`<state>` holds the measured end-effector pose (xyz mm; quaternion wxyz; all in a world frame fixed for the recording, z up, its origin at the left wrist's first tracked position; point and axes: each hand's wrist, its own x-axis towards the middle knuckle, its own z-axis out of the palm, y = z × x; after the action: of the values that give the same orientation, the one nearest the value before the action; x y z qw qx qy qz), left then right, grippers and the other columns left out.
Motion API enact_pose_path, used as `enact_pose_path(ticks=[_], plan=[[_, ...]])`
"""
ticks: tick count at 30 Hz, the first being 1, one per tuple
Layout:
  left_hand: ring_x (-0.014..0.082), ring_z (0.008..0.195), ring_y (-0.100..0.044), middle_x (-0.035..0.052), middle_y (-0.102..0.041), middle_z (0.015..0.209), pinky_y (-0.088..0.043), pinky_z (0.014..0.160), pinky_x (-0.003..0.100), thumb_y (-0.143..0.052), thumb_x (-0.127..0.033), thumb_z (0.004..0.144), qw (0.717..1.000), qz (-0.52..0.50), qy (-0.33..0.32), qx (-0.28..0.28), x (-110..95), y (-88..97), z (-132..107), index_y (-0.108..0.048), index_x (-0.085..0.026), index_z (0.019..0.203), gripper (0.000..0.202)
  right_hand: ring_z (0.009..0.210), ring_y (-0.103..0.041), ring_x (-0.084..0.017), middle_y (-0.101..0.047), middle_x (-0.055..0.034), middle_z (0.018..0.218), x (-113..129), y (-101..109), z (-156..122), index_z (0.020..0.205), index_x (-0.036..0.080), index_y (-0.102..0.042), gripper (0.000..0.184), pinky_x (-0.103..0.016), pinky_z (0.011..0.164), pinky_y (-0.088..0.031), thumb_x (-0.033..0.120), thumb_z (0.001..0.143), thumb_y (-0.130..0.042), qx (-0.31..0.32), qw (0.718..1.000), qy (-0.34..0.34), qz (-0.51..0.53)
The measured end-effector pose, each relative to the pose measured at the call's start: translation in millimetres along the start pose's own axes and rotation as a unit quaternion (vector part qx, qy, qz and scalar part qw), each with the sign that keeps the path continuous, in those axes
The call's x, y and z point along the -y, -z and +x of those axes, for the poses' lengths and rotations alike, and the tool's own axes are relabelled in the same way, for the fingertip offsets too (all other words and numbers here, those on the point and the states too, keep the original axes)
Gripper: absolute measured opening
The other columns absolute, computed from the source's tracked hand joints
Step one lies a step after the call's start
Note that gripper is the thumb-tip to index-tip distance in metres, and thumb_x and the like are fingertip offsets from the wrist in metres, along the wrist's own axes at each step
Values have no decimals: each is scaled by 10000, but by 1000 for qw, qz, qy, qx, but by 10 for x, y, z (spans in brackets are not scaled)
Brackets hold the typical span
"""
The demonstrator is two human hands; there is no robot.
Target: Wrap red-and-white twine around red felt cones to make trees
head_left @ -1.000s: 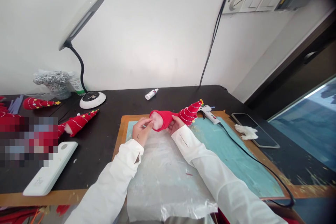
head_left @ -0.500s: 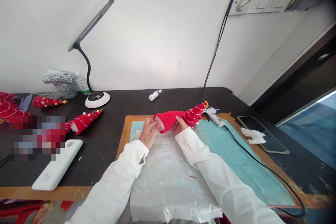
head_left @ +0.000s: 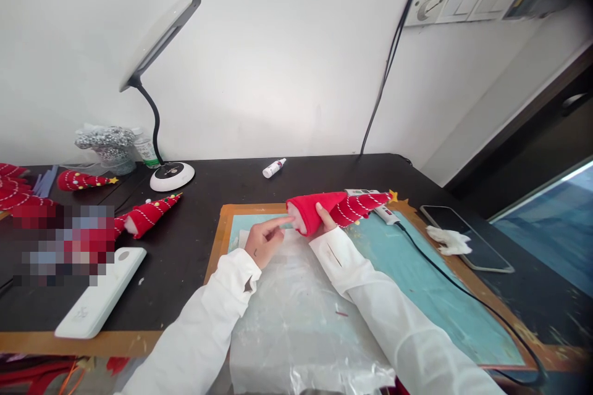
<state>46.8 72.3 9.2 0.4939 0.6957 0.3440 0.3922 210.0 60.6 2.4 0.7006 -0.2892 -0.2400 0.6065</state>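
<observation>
A stuffed red felt Christmas tree (head_left: 309, 211) lies sideways above the mat, its tip with a yellow star pointing right. White twisted cord winds round its narrower part. Pale stuffing shows at its wide left end. My right hand (head_left: 324, 222) is closed round the red felt near the wide end, thumb on top; its other fingers are mostly hidden. My left hand (head_left: 265, 239) points its index finger at the pale stuffing and seems to touch it, the other fingers loosely bent with nothing held. Behind the tree is a white glue gun (head_left: 384, 215), partly covered.
Crinkled clear plastic (head_left: 296, 321) covers part of the blue mat (head_left: 417, 284). A black cable runs along the right. Further right lie a phone (head_left: 491, 253) and white wadding (head_left: 448, 239). Left are a white power bank (head_left: 102, 296), more red trees (head_left: 152, 215) and a lamp (head_left: 172, 176). A small bottle (head_left: 274, 168) lies behind.
The red tree has shifted right and levelled out, its star moving right. My left hand has let go of the felt edge and now stretches its index finger to the stuffing.
</observation>
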Motion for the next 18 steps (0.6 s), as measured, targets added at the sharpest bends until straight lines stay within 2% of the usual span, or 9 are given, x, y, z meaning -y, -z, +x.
enact_pose_path(ticks=[3, 5, 9, 11, 14, 18], plan=[[104, 483, -326, -62, -402, 510, -259, 526, 246, -529, -217, 797, 992, -12, 37, 122, -32, -28, -31, -557, -126, 1269, 482, 929, -658, -243, -688, -95, 966, -45, -13, -57, 1001, 151, -665, 474, -304, 729, -559, 514, 704, -736, 29, 998, -46, -20], [101, 467, -360, -66, -459, 505, -277, 516, 240, -530, -182, 783, 982, -22, 47, 184, -69, -58, -46, -483, -92, 1297, 524, 913, -662, -234, -690, -105, 962, -79, -30, -95, 1000, 130, -665, 472, -295, 762, -555, 487, 703, -750, 38, 997, -52, -33], [107, 522, -480, -55, -513, 578, -361, 560, 237, -582, -208, 774, 968, -104, 72, 217, -136, -103, -55, -362, -123, 1345, 618, 963, -652, -229, -681, -88, 1020, -91, -88, -139, 1019, 156, -660, 425, -303, 858, -539, 358, 671, -798, 58, 996, -21, -58], [107, 536, -506, -49, -523, 612, -345, 519, 212, -613, -255, 778, 955, -159, 82, 235, -134, -105, -48, -274, -160, 1402, 717, 939, -656, -226, -684, -78, 1004, -84, -104, -141, 1013, 171, -662, 408, -321, 881, -532, 341, 668, -798, 59, 996, -9, -67], [72, 419, -400, -47, -547, 600, -232, 405, 181, -633, -326, 782, 927, -236, 95, 276, -79, -72, -19, -204, -187, 1440, 798, 912, -658, -222, -685, -79, 988, -88, -81, -134, 1006, 165, -662, 405, -327, 874, -528, 343, 668, -798, 47, 995, 0, -93], [52, 318, -220, -63, -509, 496, -178, 343, 187, -613, -345, 757, 879, -351, 102, 307, 23, 23, 38, -287, -148, 1409, 755, 830, -661, -213, -689, -78, 929, -122, -1, -152, 978, 140, -662, 453, -322, 796, -531, 359, 618, -829, 49, 992, -26, -117]])
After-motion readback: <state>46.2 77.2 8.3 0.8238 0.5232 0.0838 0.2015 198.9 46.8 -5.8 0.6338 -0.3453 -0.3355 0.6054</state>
